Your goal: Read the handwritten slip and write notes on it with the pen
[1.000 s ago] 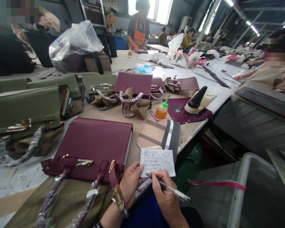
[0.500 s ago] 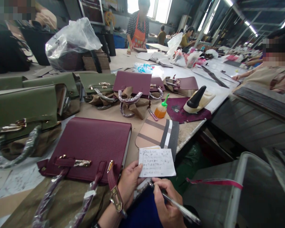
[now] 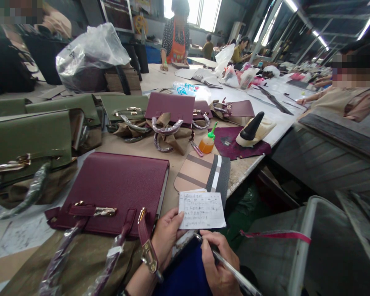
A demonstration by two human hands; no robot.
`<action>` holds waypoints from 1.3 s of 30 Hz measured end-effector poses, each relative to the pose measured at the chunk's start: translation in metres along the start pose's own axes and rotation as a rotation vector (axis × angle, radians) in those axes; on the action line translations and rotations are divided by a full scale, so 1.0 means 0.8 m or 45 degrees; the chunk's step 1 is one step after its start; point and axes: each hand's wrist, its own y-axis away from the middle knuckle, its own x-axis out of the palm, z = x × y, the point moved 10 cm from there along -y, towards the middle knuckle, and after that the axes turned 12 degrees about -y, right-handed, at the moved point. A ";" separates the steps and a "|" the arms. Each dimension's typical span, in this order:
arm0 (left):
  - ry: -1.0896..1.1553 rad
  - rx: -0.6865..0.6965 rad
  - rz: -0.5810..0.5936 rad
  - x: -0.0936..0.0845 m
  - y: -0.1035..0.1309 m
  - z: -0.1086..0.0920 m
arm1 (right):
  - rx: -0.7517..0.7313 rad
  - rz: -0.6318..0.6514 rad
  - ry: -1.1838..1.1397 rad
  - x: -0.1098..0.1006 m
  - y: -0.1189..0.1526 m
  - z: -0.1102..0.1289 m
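The paper note (image 3: 202,210), covered in small handwritten lines too fine to read, sits at the near edge of the table (image 3: 246,168), pinched at its left edge in the closed grip of the left hand (image 3: 166,236). Just below it, the right hand (image 3: 216,263) has its grip closed around a pen (image 3: 234,273). A burgundy handbag (image 3: 117,187) with gold clasps lies just left of the note, with no brand mark readable.

You've got three maroon handbags: one (image 3: 117,189) at your 10 o'clock, two more (image 3: 171,107) (image 3: 239,109) at 12. Three olive bags (image 3: 27,137) (image 3: 61,105) (image 3: 126,106) run along 10 to 11. One handwritten note (image 3: 202,210), one pen (image 3: 234,273), one orange glue bottle (image 3: 207,144).
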 end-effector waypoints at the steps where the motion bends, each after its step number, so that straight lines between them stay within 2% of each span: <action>1: 0.001 0.002 0.003 0.001 0.001 -0.001 | -0.026 -0.011 0.006 0.001 -0.003 0.004; 6: 0.001 0.004 -0.019 0.000 0.000 -0.001 | -0.037 -0.003 0.004 0.013 -0.012 0.010; 13: 0.022 0.030 0.007 0.002 0.001 -0.004 | 0.002 0.049 0.001 0.031 -0.014 -0.003; 27: 0.012 0.017 -0.014 0.000 0.002 -0.003 | 0.054 0.071 -0.038 0.035 -0.009 -0.016; 39: 0.016 0.028 -0.015 0.000 0.001 -0.005 | 0.039 0.046 -0.012 0.032 -0.011 -0.013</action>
